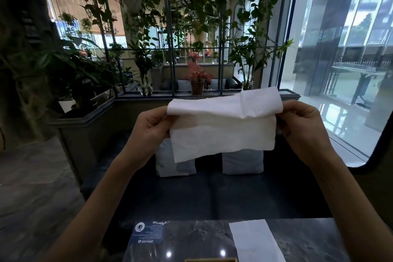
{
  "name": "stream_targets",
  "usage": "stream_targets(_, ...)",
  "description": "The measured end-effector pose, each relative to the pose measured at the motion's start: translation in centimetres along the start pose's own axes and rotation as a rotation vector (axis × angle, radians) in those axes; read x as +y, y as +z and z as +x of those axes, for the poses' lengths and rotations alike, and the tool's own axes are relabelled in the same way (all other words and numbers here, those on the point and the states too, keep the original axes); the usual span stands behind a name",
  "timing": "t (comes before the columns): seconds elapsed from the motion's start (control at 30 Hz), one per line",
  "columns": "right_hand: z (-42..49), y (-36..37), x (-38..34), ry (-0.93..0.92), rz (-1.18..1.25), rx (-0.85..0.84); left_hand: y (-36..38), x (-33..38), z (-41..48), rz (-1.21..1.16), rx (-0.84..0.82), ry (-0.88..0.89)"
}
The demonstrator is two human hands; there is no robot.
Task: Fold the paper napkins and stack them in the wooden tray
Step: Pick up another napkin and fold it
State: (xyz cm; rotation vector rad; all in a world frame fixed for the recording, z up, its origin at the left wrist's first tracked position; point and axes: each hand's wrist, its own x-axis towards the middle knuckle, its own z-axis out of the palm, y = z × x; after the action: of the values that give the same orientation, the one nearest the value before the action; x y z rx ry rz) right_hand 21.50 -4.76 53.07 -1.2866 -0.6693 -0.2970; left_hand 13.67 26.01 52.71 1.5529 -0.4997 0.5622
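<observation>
I hold a white paper napkin (pixel 223 130) up in the air in front of me, well above the table. My left hand (pixel 152 128) pinches its left edge and my right hand (pixel 302 127) pinches its right edge. The napkin's top part is folded over toward me, so it hangs doubled. A second white napkin (pixel 254 240) lies flat on the dark marble table (pixel 191 238) at the lower right. A thin strip of a wooden tray's rim (pixel 210 260) shows at the bottom edge; its inside is out of view.
A small printed card (pixel 148 233) lies on the table's far left corner. Beyond the table stands a dark sofa (pixel 212 195) with two light cushions (pixel 242 161). Behind it run a planter ledge with potted plants (pixel 197 80) and a glass wall at the right.
</observation>
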Motion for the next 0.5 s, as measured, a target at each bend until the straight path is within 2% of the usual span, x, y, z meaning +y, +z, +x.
stream_targets(0.27, 0.1, 1.0, 0.9, -0.118, -0.020, 0.071, 0.3, 0.9, 0.2, 0.215, 0.034, 0.281)
stream_targets(0.4, 0.3, 1.5, 0.9, -0.151, -0.046, 0.064, 0.0, 0.8, 0.6, 0.224, 0.050, 0.308)
stream_targets(0.5, 0.6, 1.6, 0.7, -0.180, -0.086, 0.042, -0.5, 0.6, 0.9, 0.195, 0.014, 0.253)
